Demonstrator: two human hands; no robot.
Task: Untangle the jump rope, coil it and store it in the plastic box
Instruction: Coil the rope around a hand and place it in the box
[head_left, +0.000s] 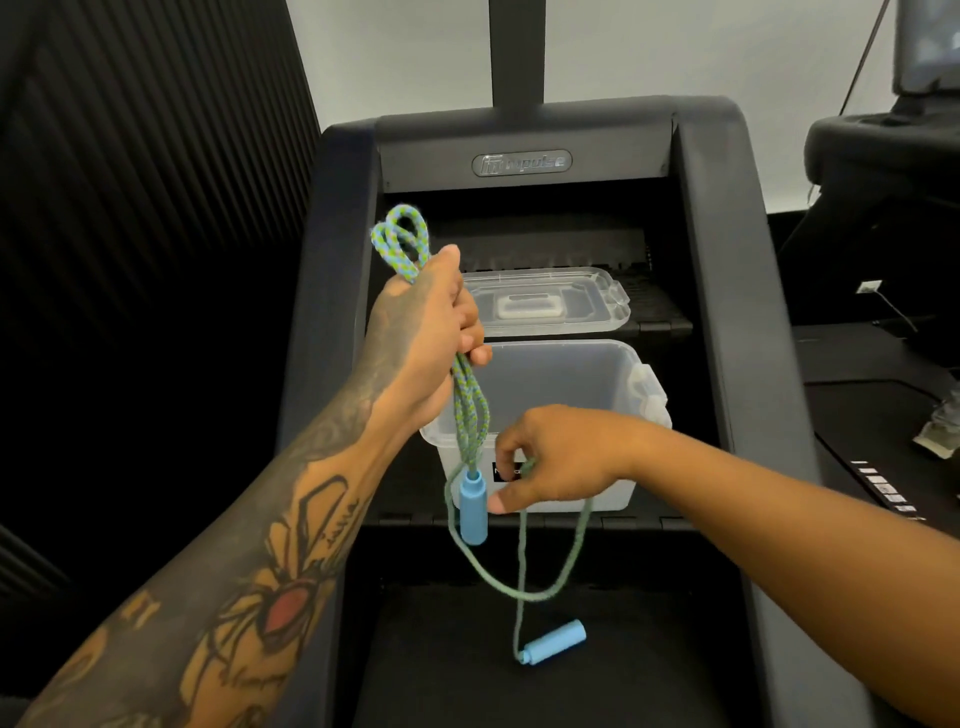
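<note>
On the plastic box (571, 384), the right hand (561, 457) half hides a label (503, 472).

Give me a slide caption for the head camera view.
Left hand grips the looped rope by the open box; right hand pinches a loose strand, one handle dangling below.

We look down on a dark exercise machine (727, 260) whose broad padded frame fills the middle of our view. It has a silver badge (521, 163) reading "impulse" on its upper panel, and a black post (517, 52) rises behind it. To our left stands a black ribbed wall panel (156, 156); beyond it is a pale grey wall (405, 52), evenly lit. At right we see a second dark machine (878, 145) with a screen (930, 47) and a thin slanting cable (865, 52).
</note>
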